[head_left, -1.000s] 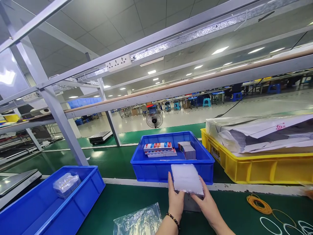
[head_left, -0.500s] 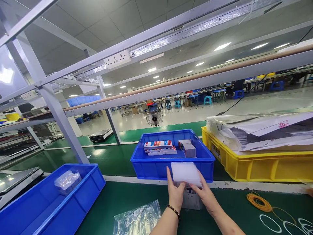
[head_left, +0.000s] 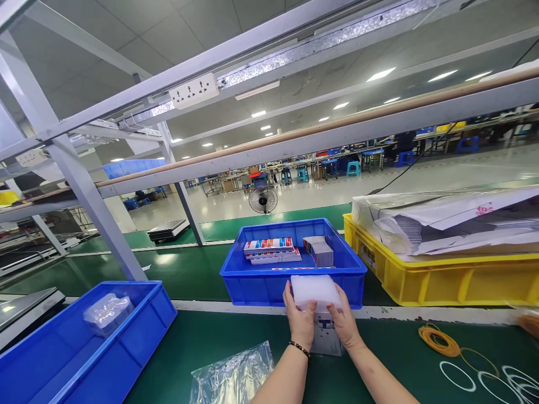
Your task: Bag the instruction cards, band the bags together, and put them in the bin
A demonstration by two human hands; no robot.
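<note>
Between my two hands is a white translucent block, perhaps a stack of thin sheets; I cannot make out its kind. My left hand, with a beaded bracelet at the wrist, grips its left side, thumb on the near face. My right hand holds the right side the same way. Just below the block, between my wrists, a grey printed piece shows dark marks and small dots. Directly behind stands a blue bin holding printed cartons and a stack of cards.
A clear plastic bag lies left of my arms. Further left, a blue bin contains a plastic-wrapped bundle. At right stands a yellow bin with wrapped sheets; orange bands and white rings lie before it. A metal frame crosses overhead.
My fingers have closed in along the block's sides, and both thumbs have moved up onto its near face. More of the grey printed piece shows below. The whole view has shifted slightly.
</note>
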